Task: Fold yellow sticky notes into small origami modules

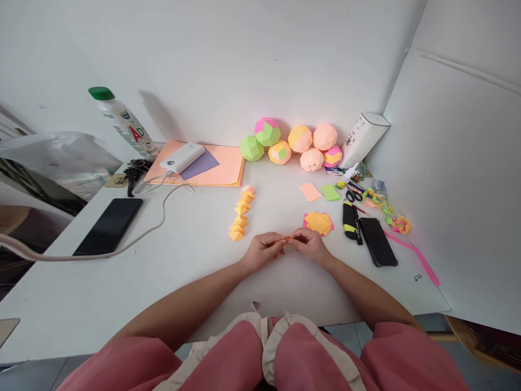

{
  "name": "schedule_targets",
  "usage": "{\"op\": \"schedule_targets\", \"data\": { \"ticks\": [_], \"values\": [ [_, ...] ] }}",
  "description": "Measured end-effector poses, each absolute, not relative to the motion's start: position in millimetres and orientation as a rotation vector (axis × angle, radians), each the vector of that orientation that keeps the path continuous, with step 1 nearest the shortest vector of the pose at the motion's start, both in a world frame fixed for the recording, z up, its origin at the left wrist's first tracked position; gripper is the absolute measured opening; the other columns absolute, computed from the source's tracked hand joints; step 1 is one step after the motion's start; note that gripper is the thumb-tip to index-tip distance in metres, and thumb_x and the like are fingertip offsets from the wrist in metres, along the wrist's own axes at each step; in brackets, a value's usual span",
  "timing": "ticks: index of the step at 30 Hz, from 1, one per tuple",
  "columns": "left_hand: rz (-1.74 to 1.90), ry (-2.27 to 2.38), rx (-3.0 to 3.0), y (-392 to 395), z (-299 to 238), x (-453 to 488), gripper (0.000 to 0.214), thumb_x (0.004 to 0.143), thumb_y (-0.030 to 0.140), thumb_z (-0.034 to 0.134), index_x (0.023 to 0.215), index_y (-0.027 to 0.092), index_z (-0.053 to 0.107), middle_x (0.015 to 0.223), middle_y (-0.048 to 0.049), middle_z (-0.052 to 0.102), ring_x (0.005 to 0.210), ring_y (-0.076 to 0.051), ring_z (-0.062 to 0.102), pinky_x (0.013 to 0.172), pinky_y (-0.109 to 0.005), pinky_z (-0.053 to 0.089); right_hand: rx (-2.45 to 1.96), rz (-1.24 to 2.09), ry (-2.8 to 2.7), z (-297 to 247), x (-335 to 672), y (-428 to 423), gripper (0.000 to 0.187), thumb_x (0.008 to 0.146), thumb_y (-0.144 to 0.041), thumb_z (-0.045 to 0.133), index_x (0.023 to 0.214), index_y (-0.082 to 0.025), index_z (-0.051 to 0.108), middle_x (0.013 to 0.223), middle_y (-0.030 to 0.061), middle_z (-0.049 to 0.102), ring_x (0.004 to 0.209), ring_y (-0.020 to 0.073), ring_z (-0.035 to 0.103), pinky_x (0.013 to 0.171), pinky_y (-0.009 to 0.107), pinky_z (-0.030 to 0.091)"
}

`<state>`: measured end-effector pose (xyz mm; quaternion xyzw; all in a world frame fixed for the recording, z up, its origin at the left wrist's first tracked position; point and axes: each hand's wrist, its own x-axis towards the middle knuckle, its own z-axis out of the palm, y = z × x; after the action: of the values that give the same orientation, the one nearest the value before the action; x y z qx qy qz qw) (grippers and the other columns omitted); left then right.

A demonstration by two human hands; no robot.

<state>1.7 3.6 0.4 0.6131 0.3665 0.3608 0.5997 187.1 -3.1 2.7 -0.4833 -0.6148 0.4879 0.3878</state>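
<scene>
My left hand [262, 248] and my right hand [310, 243] meet at the middle of the white table [195, 255], both pinched on a small folded orange paper piece [287, 239] held between the fingertips. Just left of my hands runs a row of several folded orange and pink paper units [241, 213]. A small stack of yellow and pink square papers [318, 222] lies right behind my right hand. Two loose squares, one peach [310, 191] and one green [330, 192], lie farther back.
Several paper balls [300, 139] sit against the wall. A power bank [182, 157] rests on peach sheets [228, 163], its cable trailing left past a dark phone [109, 225]. A bottle [122, 120] stands back left. Scissors [353, 195], a marker [349, 220], another phone [377, 241] and scraps lie right.
</scene>
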Motion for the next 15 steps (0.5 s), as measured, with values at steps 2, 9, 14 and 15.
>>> {"op": "schedule_targets", "data": {
  "ticks": [2, 9, 14, 15],
  "values": [
    [0.842, 0.867, 1.429, 3.3, -0.9, 2.0, 0.029, 0.079, 0.04, 0.057, 0.09, 0.018, 0.071, 0.069, -0.0038, 0.063, 0.053, -0.009, 0.052, 0.05, -0.022, 0.046, -1.223, 1.21, -1.585, 2.4, 187.1, -3.0, 0.017, 0.075, -0.035, 0.064, 0.074, -0.018, 0.064, 0.069, 0.0015, 0.06, 0.059, 0.0119, 0.052, 0.056, 0.027, 0.044],
    [0.866, 0.871, 1.446, 2.7, -2.8, 2.6, 0.029, 0.079, 0.04, 0.057, 0.089, 0.018, 0.071, 0.068, -0.0039, 0.063, 0.053, -0.009, 0.051, 0.049, -0.021, 0.046, -1.239, 1.153, -1.613, 0.7, 186.9, -3.2, 0.016, 0.075, -0.033, 0.064, 0.076, -0.017, 0.064, 0.071, 0.0026, 0.061, 0.061, 0.0121, 0.053, 0.056, 0.026, 0.045],
    [0.859, 0.875, 1.453, 2.7, -2.9, 2.2, 0.028, 0.079, 0.04, 0.056, 0.089, 0.018, 0.071, 0.069, -0.004, 0.063, 0.053, -0.009, 0.051, 0.05, -0.021, 0.046, -1.23, 1.152, -1.625, 2.7, 186.4, -3.6, 0.015, 0.076, -0.032, 0.063, 0.074, -0.017, 0.063, 0.067, 0.0013, 0.059, 0.058, 0.0115, 0.051, 0.054, 0.025, 0.043],
    [0.857, 0.877, 1.455, 2.9, -3.1, 2.0, 0.028, 0.079, 0.04, 0.056, 0.088, 0.018, 0.071, 0.068, -0.0039, 0.063, 0.053, -0.009, 0.051, 0.05, -0.021, 0.046, -1.225, 1.149, -1.632, 3.4, 186.3, -3.7, 0.014, 0.076, -0.031, 0.063, 0.073, -0.017, 0.062, 0.067, 0.0011, 0.058, 0.058, 0.0113, 0.05, 0.054, 0.025, 0.042]
  ]
}}
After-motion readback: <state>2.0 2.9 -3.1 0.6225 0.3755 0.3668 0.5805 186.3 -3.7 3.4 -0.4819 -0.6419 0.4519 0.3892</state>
